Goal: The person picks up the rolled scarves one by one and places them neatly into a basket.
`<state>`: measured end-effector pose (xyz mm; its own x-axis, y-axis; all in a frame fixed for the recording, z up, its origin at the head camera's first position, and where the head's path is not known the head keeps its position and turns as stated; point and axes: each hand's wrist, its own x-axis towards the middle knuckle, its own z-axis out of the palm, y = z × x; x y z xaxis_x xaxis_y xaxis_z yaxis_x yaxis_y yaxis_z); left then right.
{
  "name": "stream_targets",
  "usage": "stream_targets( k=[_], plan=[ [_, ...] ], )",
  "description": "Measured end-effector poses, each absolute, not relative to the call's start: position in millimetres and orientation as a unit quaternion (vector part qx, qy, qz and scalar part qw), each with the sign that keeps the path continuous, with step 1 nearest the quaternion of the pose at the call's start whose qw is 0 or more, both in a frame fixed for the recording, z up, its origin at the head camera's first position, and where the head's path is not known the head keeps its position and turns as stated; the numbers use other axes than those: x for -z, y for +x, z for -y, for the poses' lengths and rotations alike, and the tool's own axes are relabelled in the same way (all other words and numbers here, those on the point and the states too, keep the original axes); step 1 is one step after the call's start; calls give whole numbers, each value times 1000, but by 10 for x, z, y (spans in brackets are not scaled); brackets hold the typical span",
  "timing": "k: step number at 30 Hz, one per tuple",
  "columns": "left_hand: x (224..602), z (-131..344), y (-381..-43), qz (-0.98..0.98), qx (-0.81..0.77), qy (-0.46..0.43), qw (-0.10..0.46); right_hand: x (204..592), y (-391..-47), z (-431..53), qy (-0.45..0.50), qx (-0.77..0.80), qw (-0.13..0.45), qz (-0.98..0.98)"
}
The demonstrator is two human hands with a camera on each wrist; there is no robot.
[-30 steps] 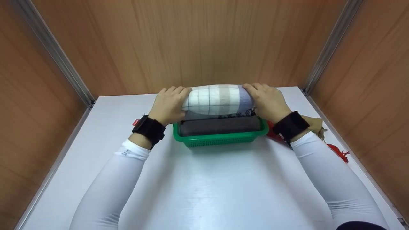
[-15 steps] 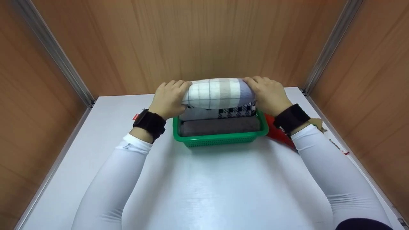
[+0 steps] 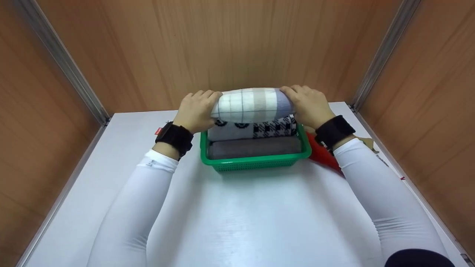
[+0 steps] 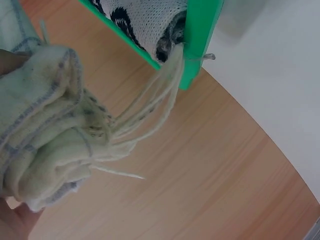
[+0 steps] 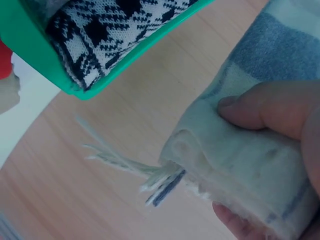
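A folded, fringed plaid scarf (image 3: 252, 105) in white, beige and lavender is held up between my two hands. My left hand (image 3: 196, 111) grips its left end, and loose fringe trails from that end toward the basket in the left wrist view. At the other end my right hand (image 3: 311, 106) holds the scarf, with the thumb (image 5: 265, 107) on one face and fingertips on the other. Below and nearer me stands a green plastic basket (image 3: 256, 163). Inside lie a dark grey rolled cloth (image 3: 256, 147) and a black-and-white patterned knit (image 3: 274, 128), partly hidden by the scarf.
A red cloth (image 3: 324, 157) lies right of the basket, partly under my right forearm, with a tan cloth (image 3: 367, 142) beyond it. Wooden panels (image 3: 245, 44) enclose the white table (image 3: 230, 215) at the back and both sides.
Both hands have raised the plaid scarf up and toward the back panel. More of the patterned knit in the basket shows now. The basket has stayed in place.
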<state>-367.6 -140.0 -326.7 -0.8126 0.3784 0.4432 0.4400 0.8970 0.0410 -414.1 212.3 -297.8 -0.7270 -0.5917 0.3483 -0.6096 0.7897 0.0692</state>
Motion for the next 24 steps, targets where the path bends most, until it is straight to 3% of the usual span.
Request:
stream_targets(
  k=[24],
  plan=[
    [3245,1435,-3912,958,36,-207,195,3097,-4434,-2053,326,-26,189,926]
  ],
)
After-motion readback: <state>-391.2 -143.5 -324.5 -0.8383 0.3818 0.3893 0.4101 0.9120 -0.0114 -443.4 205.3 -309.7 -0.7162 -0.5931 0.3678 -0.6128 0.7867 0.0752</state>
